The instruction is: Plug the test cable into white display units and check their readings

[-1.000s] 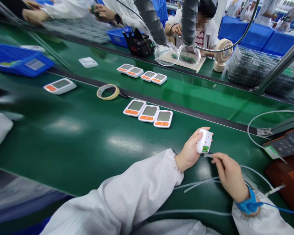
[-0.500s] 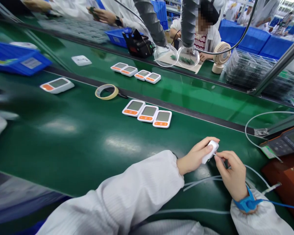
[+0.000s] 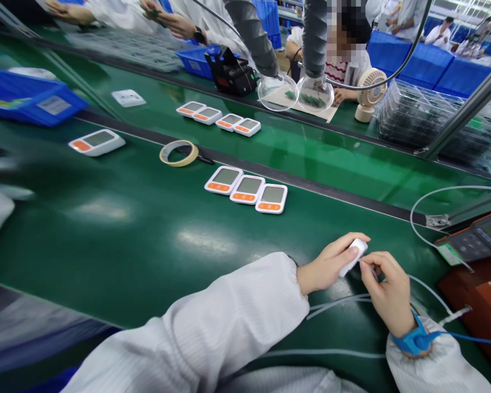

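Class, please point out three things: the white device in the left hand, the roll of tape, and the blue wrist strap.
White device [image 3: 352,264]: head view, on its casing.
Roll of tape [image 3: 181,163]: head view, near side of its ring.
Blue wrist strap [image 3: 414,339]: head view, on its band.

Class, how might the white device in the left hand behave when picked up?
The white device is probably light, since the left hand holds it between thumb and fingers; likely stiff, unbent in that grip; its smooth-looking surface may be slippery.
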Demonstrator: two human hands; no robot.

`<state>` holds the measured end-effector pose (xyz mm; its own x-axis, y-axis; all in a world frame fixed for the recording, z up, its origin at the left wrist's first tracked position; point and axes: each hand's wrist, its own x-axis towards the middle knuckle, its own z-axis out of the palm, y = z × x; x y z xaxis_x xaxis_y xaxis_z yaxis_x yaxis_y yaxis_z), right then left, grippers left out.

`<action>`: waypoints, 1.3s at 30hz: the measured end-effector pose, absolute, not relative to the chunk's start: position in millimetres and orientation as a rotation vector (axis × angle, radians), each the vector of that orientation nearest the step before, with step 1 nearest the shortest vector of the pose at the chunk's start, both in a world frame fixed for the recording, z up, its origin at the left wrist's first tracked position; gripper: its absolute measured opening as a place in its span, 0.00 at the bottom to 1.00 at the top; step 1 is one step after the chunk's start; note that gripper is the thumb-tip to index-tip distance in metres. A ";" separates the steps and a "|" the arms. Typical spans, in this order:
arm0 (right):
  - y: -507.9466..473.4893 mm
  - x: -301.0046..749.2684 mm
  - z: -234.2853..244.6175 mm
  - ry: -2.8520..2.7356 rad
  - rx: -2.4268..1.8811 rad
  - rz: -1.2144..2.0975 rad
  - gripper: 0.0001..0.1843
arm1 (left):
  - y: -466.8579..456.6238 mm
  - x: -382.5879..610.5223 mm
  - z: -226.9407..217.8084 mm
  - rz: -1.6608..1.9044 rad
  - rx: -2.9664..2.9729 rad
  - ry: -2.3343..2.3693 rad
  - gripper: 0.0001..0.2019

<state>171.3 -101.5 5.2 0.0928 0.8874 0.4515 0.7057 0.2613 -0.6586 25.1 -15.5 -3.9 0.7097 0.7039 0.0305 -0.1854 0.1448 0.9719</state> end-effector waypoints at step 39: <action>-103.5 173.8 5.8 -1.700 -1.416 0.138 0.02 | -15.2 27.5 -5.1 0.737 1.053 0.517 0.22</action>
<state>173.8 -103.5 5.8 0.0517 0.8346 0.5484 0.7350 0.3400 -0.5867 27.5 -15.2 -5.1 0.6558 0.7540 -0.0371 -0.2916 0.2983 0.9088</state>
